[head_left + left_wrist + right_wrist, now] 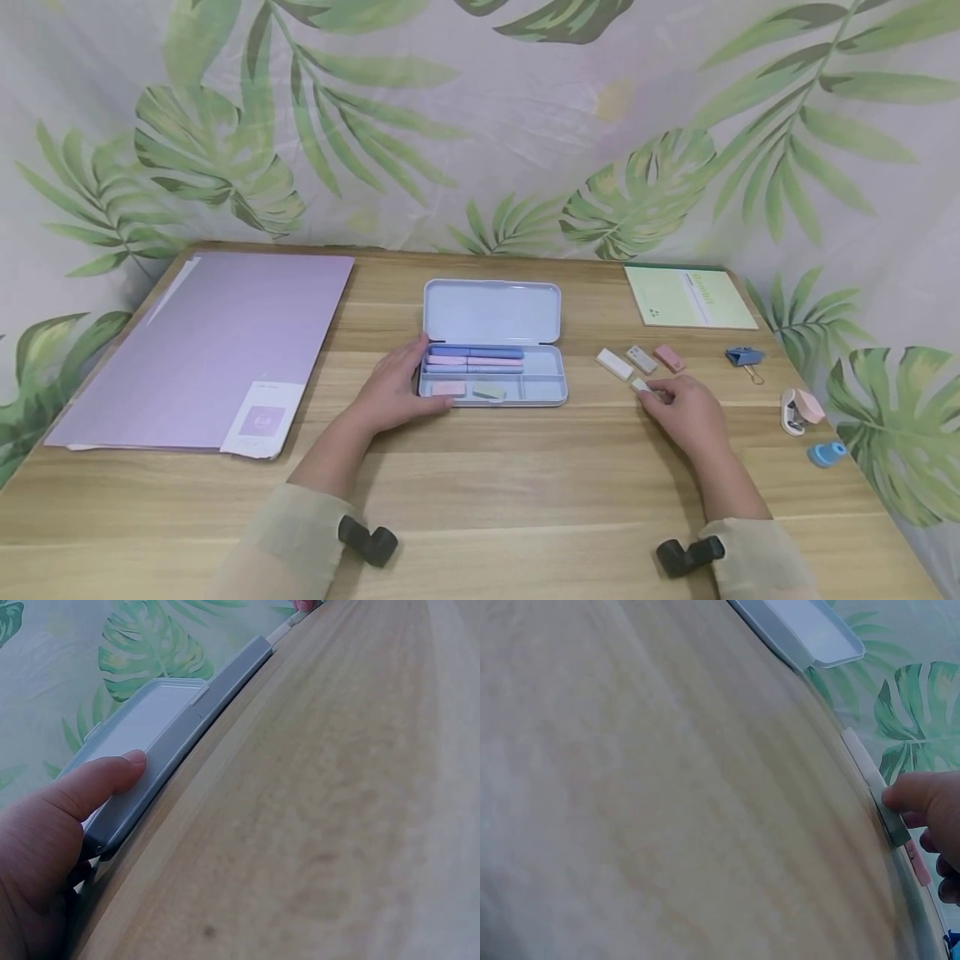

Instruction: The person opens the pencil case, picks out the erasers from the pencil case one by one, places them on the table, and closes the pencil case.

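Note:
A light blue pencil case [543, 390] lies on the table with its lid [492, 312] raised. Inside are several blue and pink pens [475, 361], a pink eraser [448, 388] and a green eraser [489, 390]. My left hand [396, 385] grips the case's left end; in the left wrist view the thumb [112, 778] rests on its front edge. To the right, my right hand [686, 410] pinches a pale green eraser [890, 821], still low at the tabletop. Beside it lie a white eraser [614, 364], a grey eraser [642, 359] and a pink one [670, 358].
A large purple folder [217, 350] covers the table's left side. At the back right lies a green notebook [690, 297]. Near the right edge are a blue binder clip [744, 357], a small white-and-pink object [801, 411] and a small blue object [827, 453].

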Tool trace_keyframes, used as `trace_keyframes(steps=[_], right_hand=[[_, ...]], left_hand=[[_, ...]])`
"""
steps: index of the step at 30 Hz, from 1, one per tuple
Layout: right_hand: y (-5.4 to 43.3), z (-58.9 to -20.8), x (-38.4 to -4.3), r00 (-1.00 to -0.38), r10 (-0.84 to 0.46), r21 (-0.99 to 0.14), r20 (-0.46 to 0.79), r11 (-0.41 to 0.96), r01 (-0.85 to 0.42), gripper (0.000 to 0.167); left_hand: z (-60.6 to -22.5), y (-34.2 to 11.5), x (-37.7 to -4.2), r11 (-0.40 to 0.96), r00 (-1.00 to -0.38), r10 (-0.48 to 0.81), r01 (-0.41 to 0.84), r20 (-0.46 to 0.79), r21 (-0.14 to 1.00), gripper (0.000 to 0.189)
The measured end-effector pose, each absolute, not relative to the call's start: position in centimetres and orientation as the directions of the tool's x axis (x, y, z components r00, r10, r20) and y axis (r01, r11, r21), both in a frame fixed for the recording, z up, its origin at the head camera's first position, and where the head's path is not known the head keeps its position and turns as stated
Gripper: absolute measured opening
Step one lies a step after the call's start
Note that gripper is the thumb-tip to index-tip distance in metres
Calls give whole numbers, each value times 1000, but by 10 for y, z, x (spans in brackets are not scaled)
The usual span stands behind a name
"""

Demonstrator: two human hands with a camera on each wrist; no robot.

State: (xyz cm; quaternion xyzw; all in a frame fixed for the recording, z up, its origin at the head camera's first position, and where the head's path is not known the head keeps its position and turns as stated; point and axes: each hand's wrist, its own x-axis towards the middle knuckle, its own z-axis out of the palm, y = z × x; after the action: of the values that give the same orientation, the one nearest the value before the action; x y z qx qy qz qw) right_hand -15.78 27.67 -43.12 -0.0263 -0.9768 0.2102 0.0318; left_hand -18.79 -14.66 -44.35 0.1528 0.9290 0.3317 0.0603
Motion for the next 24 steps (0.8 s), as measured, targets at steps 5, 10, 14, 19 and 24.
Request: trace_keyframes(steps=[5, 10, 14, 19, 24], right_hand=[[262, -422, -157, -996, 63, -481, 57, 876, 28, 42], [225, -417, -163, -992, -52, -560, 117, 821, -110, 32], [186, -416, -167, -968, -186, -556, 166, 793, -248, 26], [147, -418, -174, -922, -330, -495, 201, 778, -387, 23], [126, -419, -183, -908, -394, -439, 143, 797, -415, 21]], left_hand=[[-442, -147, -188, 731, -946, 323, 237, -19, 640, 112], [-442, -148, -188, 736, -947, 321, 239, -16, 633, 112], [-443, -148, -188, 736, -947, 320, 240, -13, 633, 112], [-444, -148, -188, 736, -947, 321, 239, -15, 634, 112], [-443, -147, -188, 732, -946, 323, 239, -16, 638, 111]])
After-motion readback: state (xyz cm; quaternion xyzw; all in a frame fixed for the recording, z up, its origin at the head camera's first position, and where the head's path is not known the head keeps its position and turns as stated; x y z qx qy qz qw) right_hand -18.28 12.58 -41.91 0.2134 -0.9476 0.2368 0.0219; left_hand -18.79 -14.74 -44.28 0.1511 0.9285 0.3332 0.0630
